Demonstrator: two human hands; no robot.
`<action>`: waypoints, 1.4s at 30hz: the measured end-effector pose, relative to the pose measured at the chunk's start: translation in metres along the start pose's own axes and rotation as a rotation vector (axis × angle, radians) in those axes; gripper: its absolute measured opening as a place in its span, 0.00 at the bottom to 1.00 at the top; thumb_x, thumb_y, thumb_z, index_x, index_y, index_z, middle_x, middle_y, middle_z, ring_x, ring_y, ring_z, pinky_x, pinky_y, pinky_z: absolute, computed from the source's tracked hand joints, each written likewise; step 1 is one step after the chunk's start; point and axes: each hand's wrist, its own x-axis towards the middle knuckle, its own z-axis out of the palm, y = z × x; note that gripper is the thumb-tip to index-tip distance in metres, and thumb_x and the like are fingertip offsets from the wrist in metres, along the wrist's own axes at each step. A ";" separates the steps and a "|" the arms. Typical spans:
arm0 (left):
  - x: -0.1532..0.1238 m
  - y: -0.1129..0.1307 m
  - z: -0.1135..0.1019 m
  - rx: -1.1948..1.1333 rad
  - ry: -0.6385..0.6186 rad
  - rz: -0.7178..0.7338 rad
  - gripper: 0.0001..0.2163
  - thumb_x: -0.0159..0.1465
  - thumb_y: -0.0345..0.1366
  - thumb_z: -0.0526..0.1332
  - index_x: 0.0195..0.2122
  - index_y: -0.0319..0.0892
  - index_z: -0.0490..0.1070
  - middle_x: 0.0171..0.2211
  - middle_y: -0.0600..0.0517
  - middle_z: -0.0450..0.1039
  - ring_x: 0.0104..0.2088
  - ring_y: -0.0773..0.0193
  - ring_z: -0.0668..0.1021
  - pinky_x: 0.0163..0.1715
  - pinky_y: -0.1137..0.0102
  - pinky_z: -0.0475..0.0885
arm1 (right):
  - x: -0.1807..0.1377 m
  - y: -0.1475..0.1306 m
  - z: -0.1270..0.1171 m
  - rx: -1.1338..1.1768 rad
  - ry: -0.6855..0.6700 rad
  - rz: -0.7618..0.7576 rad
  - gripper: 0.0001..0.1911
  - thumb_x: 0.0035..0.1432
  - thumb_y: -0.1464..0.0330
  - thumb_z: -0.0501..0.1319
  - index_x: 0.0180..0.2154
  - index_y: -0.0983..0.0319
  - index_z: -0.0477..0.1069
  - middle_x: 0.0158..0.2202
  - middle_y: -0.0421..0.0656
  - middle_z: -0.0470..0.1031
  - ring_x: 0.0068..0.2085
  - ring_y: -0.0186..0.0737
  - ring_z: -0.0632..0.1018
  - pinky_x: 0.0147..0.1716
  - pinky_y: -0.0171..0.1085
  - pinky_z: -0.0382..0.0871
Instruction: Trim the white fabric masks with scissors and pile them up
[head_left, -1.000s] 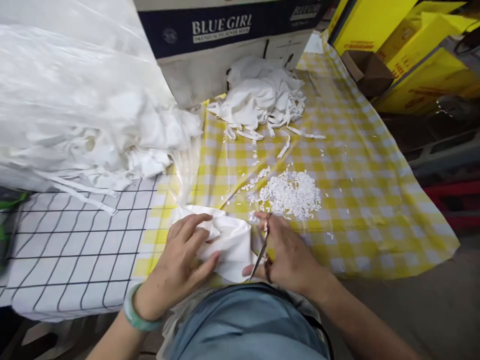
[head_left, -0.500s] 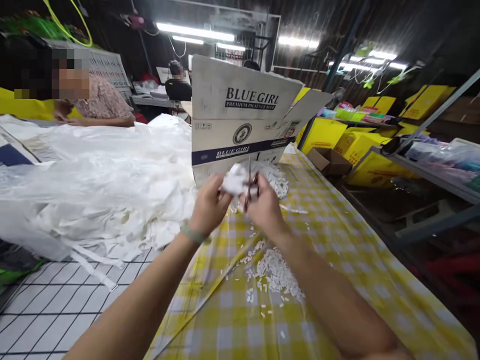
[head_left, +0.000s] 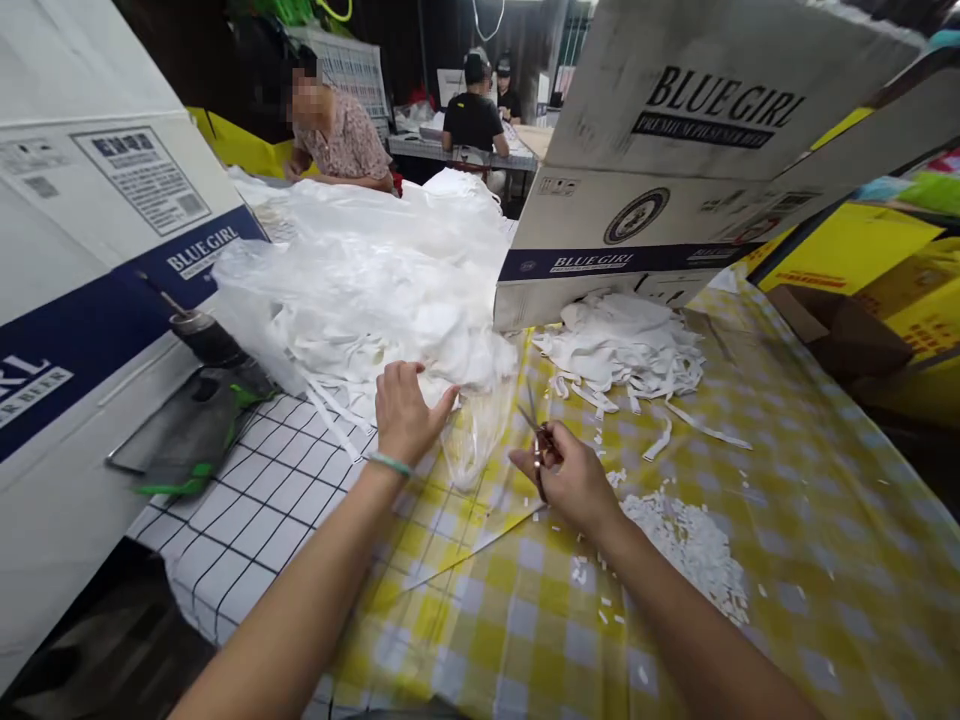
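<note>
Scissors (head_left: 538, 434) (slightly parted) lie within the right fingers (head_left: 562, 436).

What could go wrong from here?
1. The metal scissors with reddish-brown handles in the right hand point forward, blades slightly apart; they might nick the left hand or the clear plastic film nearby.
2. The right forearm passes beside the pile of small white clippings and could scatter them across the yellow-and-white checked cloth.
</note>
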 end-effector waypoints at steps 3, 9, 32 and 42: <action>0.009 -0.034 -0.005 0.074 -0.159 -0.003 0.06 0.60 0.34 0.61 0.28 0.42 0.65 0.30 0.46 0.69 0.39 0.50 0.75 0.38 0.60 0.69 | -0.002 -0.021 0.015 -0.023 -0.068 -0.107 0.16 0.51 0.57 0.66 0.34 0.57 0.63 0.30 0.38 0.73 0.30 0.37 0.72 0.31 0.35 0.64; -0.097 -0.019 -0.028 0.021 -0.408 0.144 0.09 0.66 0.32 0.52 0.27 0.43 0.62 0.26 0.51 0.67 0.27 0.61 0.70 0.29 0.68 0.64 | -0.035 -0.025 0.045 0.280 -0.245 0.038 0.15 0.51 0.60 0.66 0.35 0.57 0.63 0.33 0.39 0.74 0.29 0.35 0.72 0.31 0.34 0.67; -0.078 -0.038 -0.057 -0.116 -0.412 0.337 0.11 0.58 0.22 0.52 0.36 0.43 0.68 0.39 0.47 0.71 0.43 0.55 0.73 0.45 0.61 0.70 | -0.170 0.039 0.015 0.332 -0.155 0.409 0.12 0.53 0.62 0.65 0.35 0.58 0.65 0.27 0.39 0.70 0.28 0.37 0.73 0.26 0.34 0.69; -0.155 -0.002 -0.054 -0.198 -0.773 0.594 0.07 0.63 0.26 0.55 0.39 0.41 0.69 0.41 0.44 0.72 0.43 0.55 0.71 0.45 0.60 0.68 | -0.164 0.027 0.016 -0.015 0.118 0.032 0.15 0.52 0.68 0.66 0.39 0.56 0.62 0.44 0.45 0.74 0.44 0.44 0.74 0.44 0.43 0.69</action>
